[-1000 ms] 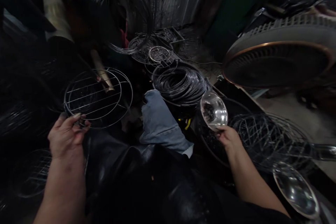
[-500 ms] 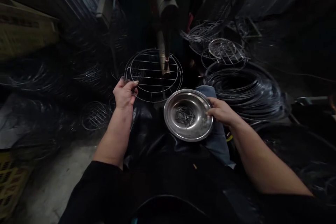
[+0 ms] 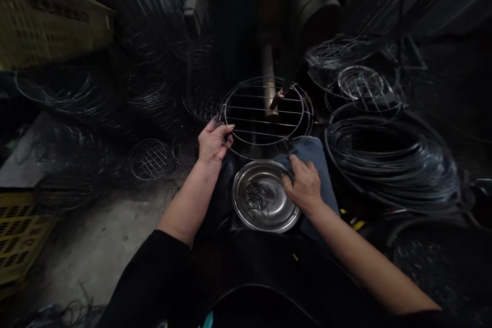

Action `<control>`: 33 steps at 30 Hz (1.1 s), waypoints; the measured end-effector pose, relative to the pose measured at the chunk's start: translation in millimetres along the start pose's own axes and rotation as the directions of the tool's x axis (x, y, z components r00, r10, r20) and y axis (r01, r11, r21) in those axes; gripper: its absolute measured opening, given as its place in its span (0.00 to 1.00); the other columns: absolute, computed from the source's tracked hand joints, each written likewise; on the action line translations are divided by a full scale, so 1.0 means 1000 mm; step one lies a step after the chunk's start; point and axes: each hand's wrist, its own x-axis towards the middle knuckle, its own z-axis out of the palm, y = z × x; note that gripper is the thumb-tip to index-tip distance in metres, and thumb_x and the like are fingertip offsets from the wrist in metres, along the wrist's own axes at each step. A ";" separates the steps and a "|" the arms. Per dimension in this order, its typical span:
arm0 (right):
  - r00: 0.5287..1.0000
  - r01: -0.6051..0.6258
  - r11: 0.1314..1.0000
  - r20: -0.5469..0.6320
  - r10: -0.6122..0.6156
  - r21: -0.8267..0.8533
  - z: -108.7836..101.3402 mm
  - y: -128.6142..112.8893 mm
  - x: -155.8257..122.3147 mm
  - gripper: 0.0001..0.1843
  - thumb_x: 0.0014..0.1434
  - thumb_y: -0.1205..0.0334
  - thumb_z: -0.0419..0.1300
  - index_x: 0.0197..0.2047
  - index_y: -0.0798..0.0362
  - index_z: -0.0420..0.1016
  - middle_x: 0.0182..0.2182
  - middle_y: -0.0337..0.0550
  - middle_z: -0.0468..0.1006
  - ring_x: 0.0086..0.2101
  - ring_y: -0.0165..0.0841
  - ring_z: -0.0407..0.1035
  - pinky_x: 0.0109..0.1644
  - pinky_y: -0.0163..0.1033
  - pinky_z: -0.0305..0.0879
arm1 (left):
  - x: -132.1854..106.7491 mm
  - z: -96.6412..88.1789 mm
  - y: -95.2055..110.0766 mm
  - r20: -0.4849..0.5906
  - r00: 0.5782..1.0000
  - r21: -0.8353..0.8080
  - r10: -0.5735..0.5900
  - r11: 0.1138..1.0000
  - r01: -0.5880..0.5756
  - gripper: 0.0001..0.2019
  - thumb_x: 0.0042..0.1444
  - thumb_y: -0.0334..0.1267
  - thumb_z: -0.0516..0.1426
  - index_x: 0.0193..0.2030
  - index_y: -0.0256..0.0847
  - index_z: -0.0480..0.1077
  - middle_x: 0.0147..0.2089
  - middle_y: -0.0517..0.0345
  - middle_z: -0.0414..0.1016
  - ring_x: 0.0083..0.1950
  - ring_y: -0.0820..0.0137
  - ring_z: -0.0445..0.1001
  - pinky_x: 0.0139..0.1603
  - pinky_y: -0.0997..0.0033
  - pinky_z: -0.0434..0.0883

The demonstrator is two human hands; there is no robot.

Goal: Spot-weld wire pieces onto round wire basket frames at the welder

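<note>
My left hand [image 3: 215, 139] is closed on the left edge of a round wire rack [image 3: 264, 122], thumb on top. The rack has a ring crossed by straight parallel bars, with a second ring beneath. Below it, a shiny metal bowl [image 3: 280, 211] rests over my lap, holding small bent wire pieces [image 3: 257, 197]. My right hand [image 3: 305, 184] is at the bowl's right rim, thumb over the edge; its other fingers are partly hidden. Under that hand lies a blue-grey cloth [image 3: 313, 151]. A copper-coloured rod tip [image 3: 280, 94] of the machine stands over the rack's bars.
A big coil of wire [image 3: 392, 164] lies on the right, with small round racks [image 3: 361, 83] behind it. Another round grid [image 3: 151, 160] is on the left near the floor. Yellow crates [image 3: 23, 236] stand far left. A machine bar [image 3: 268, 79] extends under the rack.
The bowl has come down and closer to my lap, with my right hand moving along its rim. My view has shifted left; my left hand keeps the rack by the machine.
</note>
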 end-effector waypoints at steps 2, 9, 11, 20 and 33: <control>0.988 -0.102 0.968 -0.092 0.126 0.229 -0.006 0.002 0.003 0.30 0.51 0.62 0.58 0.58 0.60 0.64 0.49 0.57 0.75 0.49 0.49 0.66 0.54 0.56 0.62 | -0.008 0.002 0.000 0.012 1.000 -0.009 -0.011 1.000 0.011 0.25 0.26 0.26 0.68 0.37 0.40 0.70 0.33 0.65 0.69 0.28 0.79 0.68 0.26 0.78 0.65; 0.879 -0.359 0.176 0.268 0.395 0.917 -0.048 -0.001 0.048 0.25 0.39 0.69 0.62 0.44 0.50 0.69 0.39 0.41 0.78 0.31 0.31 0.72 0.28 0.31 0.64 | -0.022 0.009 0.003 -0.006 1.000 -0.014 -0.026 1.000 0.026 0.28 0.27 0.25 0.68 0.41 0.42 0.71 0.39 0.63 0.69 0.30 0.80 0.69 0.27 0.77 0.66; 0.851 -0.413 0.097 0.346 0.394 0.905 -0.054 -0.002 0.054 0.24 0.37 0.70 0.64 0.41 0.51 0.70 0.32 0.39 0.78 0.26 0.29 0.71 0.24 0.29 0.61 | -0.027 0.011 0.005 -0.022 1.000 0.008 -0.015 1.000 0.015 0.28 0.28 0.26 0.68 0.41 0.42 0.71 0.39 0.63 0.68 0.29 0.80 0.69 0.26 0.78 0.65; 0.836 -0.417 0.115 0.331 0.438 0.901 -0.057 0.002 0.054 0.27 0.35 0.71 0.63 0.42 0.51 0.67 0.28 0.36 0.77 0.23 0.29 0.68 0.21 0.30 0.60 | -0.035 0.025 0.017 0.017 0.998 0.070 0.057 0.996 -0.058 0.27 0.27 0.26 0.68 0.41 0.43 0.73 0.43 0.62 0.70 0.32 0.78 0.72 0.25 0.79 0.64; 0.883 -0.407 0.241 0.313 0.350 0.881 -0.063 0.015 0.095 0.23 0.35 0.69 0.61 0.39 0.51 0.67 0.29 0.37 0.76 0.21 0.27 0.66 0.21 0.31 0.58 | -0.017 0.036 0.013 0.039 0.999 0.104 0.034 0.994 -0.038 0.28 0.34 0.30 0.68 0.46 0.47 0.70 0.34 0.65 0.69 0.34 0.75 0.71 0.32 0.76 0.68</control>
